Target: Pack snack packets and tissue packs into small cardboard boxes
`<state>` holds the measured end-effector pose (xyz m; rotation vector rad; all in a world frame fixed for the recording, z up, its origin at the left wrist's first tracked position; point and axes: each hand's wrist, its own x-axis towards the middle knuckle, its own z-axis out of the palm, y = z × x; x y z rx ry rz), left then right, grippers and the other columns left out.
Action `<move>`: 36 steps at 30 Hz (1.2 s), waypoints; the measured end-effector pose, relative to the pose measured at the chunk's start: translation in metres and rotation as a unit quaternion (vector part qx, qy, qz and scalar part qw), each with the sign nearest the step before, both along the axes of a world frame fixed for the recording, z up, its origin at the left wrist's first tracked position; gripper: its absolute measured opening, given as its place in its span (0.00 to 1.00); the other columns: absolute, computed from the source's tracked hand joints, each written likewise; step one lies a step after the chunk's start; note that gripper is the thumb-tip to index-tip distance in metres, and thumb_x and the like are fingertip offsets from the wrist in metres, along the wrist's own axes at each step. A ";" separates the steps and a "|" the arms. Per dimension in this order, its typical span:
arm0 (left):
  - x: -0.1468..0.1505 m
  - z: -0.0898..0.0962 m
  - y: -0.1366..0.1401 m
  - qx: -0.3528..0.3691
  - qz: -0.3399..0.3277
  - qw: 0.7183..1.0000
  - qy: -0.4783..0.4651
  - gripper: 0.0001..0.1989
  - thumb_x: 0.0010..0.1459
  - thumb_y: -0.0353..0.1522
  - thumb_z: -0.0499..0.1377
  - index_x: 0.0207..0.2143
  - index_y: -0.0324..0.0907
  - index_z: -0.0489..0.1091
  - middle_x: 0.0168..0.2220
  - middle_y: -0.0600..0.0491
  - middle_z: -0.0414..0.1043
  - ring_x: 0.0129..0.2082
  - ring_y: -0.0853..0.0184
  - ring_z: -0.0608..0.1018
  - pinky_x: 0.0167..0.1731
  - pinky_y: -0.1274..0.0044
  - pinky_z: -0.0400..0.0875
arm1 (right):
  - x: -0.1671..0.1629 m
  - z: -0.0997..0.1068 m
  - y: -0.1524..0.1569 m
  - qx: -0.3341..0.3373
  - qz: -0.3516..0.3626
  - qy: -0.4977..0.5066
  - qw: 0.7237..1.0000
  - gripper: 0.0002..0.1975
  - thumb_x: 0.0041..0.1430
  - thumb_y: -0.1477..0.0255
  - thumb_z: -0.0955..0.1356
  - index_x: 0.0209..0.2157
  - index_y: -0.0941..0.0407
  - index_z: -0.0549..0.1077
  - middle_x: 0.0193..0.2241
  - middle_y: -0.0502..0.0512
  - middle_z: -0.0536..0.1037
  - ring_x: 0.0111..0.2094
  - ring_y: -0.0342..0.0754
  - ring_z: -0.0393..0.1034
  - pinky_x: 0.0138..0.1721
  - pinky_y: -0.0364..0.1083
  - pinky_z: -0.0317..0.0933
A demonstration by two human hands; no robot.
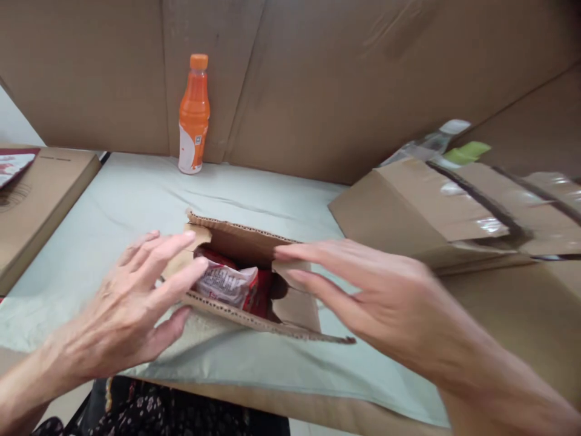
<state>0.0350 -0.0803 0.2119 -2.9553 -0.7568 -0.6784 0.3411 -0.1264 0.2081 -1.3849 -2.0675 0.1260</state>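
Observation:
A small cardboard box (245, 239) lies on the pale green cloth with its top flaps raised. Inside it are red and white printed packets (227, 281), partly hidden by the box walls. My left hand (145, 290) is at the box's left end, fingers apart, with the fingertips by the left flap and the near edge. Over the right end, my right hand (367, 281) reaches in with fingers stretched out, its fingertips at the short right flap. Whether they press on that flap I cannot make out. Neither hand is closed round anything.
An orange drink bottle (195, 115) stands upright against the cardboard wall (308, 91). On the right, open cardboard boxes (399, 206) hold a clear bottle (442, 136) and a green item (467, 152). A flat carton (49, 200) lies at the left. The table's near edge (272, 387) is close.

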 end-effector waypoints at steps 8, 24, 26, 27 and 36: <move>-0.033 -0.055 -0.018 -0.134 0.118 0.980 -0.087 0.38 0.68 0.34 0.60 0.75 0.51 0.46 0.70 0.38 0.59 0.69 0.45 0.67 0.62 0.52 0.73 | 0.034 -0.037 -0.084 -0.050 -0.286 0.140 0.947 0.06 0.66 0.59 0.70 0.40 0.35 0.81 0.37 0.48 0.86 0.35 0.62 0.82 0.28 0.58 0.76; 0.002 -0.084 0.008 -0.350 0.158 0.888 -0.253 0.33 0.69 0.53 0.57 0.69 0.47 0.61 0.70 0.42 0.66 0.69 0.45 0.69 0.66 0.49 0.66 | 0.003 -0.122 -0.058 -0.204 -0.139 0.343 0.906 0.48 0.57 0.49 0.74 0.72 0.49 0.57 0.69 0.65 0.68 0.66 0.66 0.67 0.63 0.64 0.66; 0.011 -0.080 0.005 -0.351 0.166 0.881 -0.270 0.30 0.67 0.51 0.59 0.64 0.46 0.66 0.64 0.43 0.72 0.62 0.46 0.76 0.62 0.52 0.72 | 0.007 -0.125 -0.063 -0.184 -0.144 0.344 0.910 0.44 0.60 0.49 0.72 0.72 0.49 0.58 0.69 0.66 0.68 0.66 0.66 0.67 0.61 0.64 0.67; 0.015 -0.078 0.004 -0.354 0.170 0.878 -0.273 0.28 0.66 0.50 0.60 0.62 0.45 0.67 0.61 0.43 0.75 0.59 0.48 0.78 0.59 0.55 0.75 | 0.009 -0.126 -0.066 -0.165 -0.146 0.341 0.914 0.43 0.62 0.49 0.71 0.72 0.49 0.57 0.69 0.66 0.66 0.66 0.66 0.66 0.60 0.64 0.68; 0.027 -0.079 0.011 -0.396 0.204 0.843 -0.300 0.43 0.61 0.49 0.61 0.72 0.45 0.51 0.64 0.37 0.68 0.54 0.51 0.79 0.54 0.54 0.76 | 0.029 -0.103 -0.046 0.009 -0.125 0.177 0.976 0.43 0.66 0.54 0.71 0.75 0.45 0.49 0.71 0.64 0.62 0.68 0.64 0.63 0.62 0.65 0.66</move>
